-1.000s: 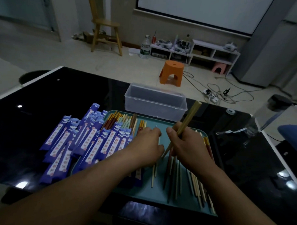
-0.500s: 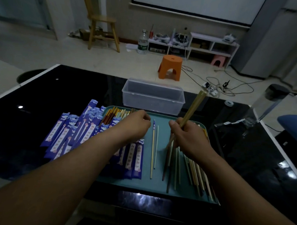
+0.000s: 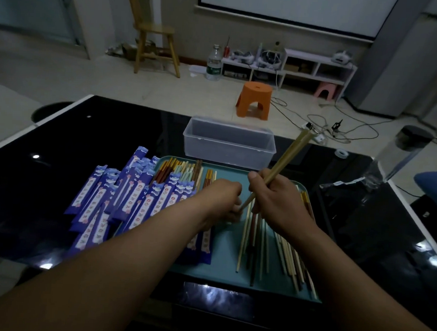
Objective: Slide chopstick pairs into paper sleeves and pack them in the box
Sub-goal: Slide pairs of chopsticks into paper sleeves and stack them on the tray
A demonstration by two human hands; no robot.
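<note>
My right hand [image 3: 278, 200] grips a pale chopstick pair [image 3: 285, 158] that slants up and to the right, over the teal tray [image 3: 223, 260]. My left hand [image 3: 223, 198] is beside it, fingers curled at the pair's lower tips; what they hold is hidden. Several loose chopsticks [image 3: 259, 242] lie on the tray's right half. Blue paper sleeves [image 3: 133, 201] are heaped over the tray's left edge and the black table, and coloured chopsticks [image 3: 182, 171] lie at the tray's back left. The clear plastic box [image 3: 228, 145] stands open behind the tray.
A clear plastic wrapper [image 3: 349, 183] and a clear tall container [image 3: 398, 158] sit at the table's right edge, near a tape roll [image 3: 341, 152]. Beyond the black table [image 3: 63, 146] are an orange stool [image 3: 254, 99], cables and a wooden chair [image 3: 155, 37].
My left hand has come back from the sleeves to the lower tips of the held pair. My right hand kept its grip and tilted the pair a little more to the right.
</note>
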